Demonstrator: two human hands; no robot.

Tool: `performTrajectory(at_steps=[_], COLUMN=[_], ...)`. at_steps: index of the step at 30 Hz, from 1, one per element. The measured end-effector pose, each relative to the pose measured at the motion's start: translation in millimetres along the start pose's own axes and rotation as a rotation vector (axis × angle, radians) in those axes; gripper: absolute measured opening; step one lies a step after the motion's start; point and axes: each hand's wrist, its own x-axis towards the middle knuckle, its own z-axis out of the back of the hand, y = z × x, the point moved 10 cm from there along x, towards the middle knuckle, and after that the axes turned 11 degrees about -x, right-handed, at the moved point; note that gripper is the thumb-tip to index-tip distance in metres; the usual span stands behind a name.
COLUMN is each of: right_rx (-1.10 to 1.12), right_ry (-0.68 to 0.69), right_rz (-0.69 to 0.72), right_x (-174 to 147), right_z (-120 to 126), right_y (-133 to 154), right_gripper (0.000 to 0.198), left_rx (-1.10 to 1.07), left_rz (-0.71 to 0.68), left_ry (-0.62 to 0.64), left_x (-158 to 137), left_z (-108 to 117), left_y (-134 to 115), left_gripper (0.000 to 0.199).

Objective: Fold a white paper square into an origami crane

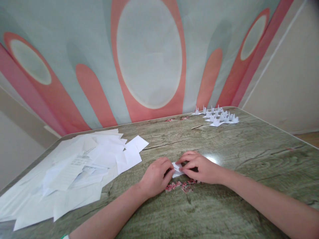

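Between my two hands, on the table (154, 209), is a small piece of folded white paper (177, 171). My left hand (158, 175) is closed on its left side, with thumb and fingers pinched at the edge. From the right, my right hand (195, 167) grips the paper's other side between thumb and fingertips. The fingers cover part of the paper, so its full shape is hidden. At the far right of the table stand several folded white paper cranes (216, 120) in a cluster.
A wide, loose heap of white paper sheets (74, 172) spreads over the left of the table, some with writing. Square pieces (131, 154) lie at its right edge. A patterned backdrop (149, 56) rises right behind the table's far edge.
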Motion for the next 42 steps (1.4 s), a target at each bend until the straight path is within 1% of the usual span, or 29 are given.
performTrajectory(at_steps=[5,11,18,31,42], right_rx=[0.090,0.136,0.134,0.159,0.153], right_ry=[-0.047,-0.059,-0.073,-0.027,-0.023], right_rz=[-0.089,-0.128,-0.134,-0.108,-0.106], right_x=[3,6,6,9,9], right_z=[-5,-6,-8,-9,-8], right_y=[-11,-16,-19,-18,-16], right_gripper=[0.014,0.011,0.011,0.012,0.016], left_rx=[-0.038,-0.061,-0.039,-0.029,-0.082], left_rz=[0.044,0.078,0.082,0.071,0.070], left_ry=[-0.030,-0.059,-0.084,-0.127,-0.146], left_x=[1,2,3,3,3], left_z=[1,1,2,3,5], left_y=[4,9,9,7,8], left_gripper=[0.012,0.011,0.009,0.009,0.008])
